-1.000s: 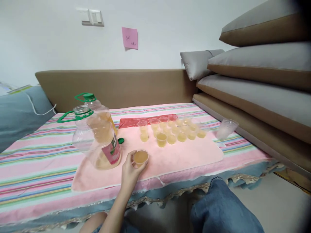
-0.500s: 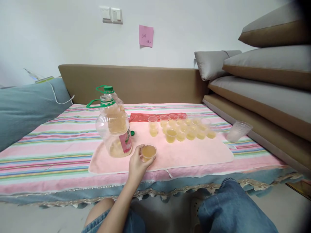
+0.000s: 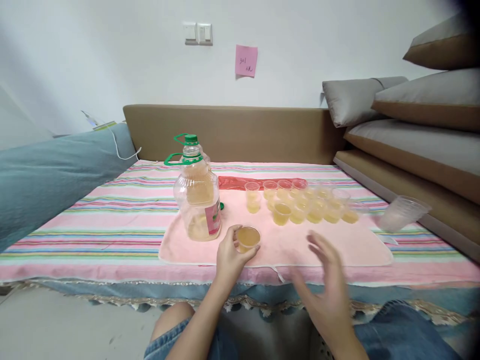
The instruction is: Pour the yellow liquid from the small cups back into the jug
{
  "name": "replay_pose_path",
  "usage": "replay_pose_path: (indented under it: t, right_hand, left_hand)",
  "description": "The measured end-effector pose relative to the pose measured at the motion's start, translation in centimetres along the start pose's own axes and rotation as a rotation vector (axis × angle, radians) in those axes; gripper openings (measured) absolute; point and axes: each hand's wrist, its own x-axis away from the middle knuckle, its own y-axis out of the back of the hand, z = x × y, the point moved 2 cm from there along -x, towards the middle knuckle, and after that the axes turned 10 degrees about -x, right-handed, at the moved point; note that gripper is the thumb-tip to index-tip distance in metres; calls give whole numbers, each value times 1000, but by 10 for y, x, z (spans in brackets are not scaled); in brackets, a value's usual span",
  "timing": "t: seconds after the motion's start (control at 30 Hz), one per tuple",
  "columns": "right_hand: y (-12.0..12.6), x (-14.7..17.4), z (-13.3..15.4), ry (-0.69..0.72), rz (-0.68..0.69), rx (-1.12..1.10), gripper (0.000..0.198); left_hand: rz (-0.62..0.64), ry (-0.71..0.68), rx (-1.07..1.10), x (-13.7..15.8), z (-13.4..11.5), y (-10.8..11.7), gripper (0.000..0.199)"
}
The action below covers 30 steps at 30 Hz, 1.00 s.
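My left hand (image 3: 233, 255) is closed around a clear plastic cup (image 3: 248, 239) of yellowish drink, near the front of a pink cloth (image 3: 210, 254). Blurred by motion, my right hand (image 3: 325, 290) is over the front edge with its fingers apart and nothing in it. Just left of the held cup stands a large clear jug (image 3: 198, 210) with a green handle, no cap on its neck and some drink low inside. Behind it is a second jug (image 3: 191, 139) with a green cap, mostly hidden. Several filled cups (image 3: 282, 214) stand in rows to the right.
A stack of clear cups (image 3: 404, 214) lies tilted at the right, by piled grey-brown cushions (image 3: 420, 145). A red plastic bag (image 3: 240, 183) is behind the filled cups. A green cap (image 3: 222, 205) lies beside the jug. A striped sheet (image 3: 112, 215) covers the surface.
My right hand has come into view from below at the right. The whole scene has shifted rightward in the picture. My left hand still holds the cup.
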Motion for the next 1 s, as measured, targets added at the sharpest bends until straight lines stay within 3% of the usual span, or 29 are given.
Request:
replay_pose_path:
  t: [0.13, 0.23, 0.37, 0.6, 0.8, 0.9, 1.0]
  right_hand:
    - [-52, 0, -40, -105, 258, -122, 69]
    - [-77, 0, -53, -136, 311, -287, 73]
    - [-97, -6, -49, -185, 234, -430, 71]
    - [-108, -13, -43, -298, 151, -440, 74]
    - [-108, -19, -41, -297, 113, -475, 72]
    - [-102, -25, -36, -276, 75, -424, 71]
    - [-92, -30, -29, -233, 37, -315, 72]
  left_hand:
    - [43, 1, 30, 3, -4, -4, 57]
    - [74, 3, 41, 6, -6, -7, 57]
    - [97, 15, 66, 8, -9, -7, 54]
    - [119, 59, 106, 10, -11, -10, 58]
    - [38, -86, 55, 8, -5, -9, 69]
    - [-100, -203, 18, 7, -8, 5, 69]
    - [-515, -255, -127, 4, -10, 30, 65]
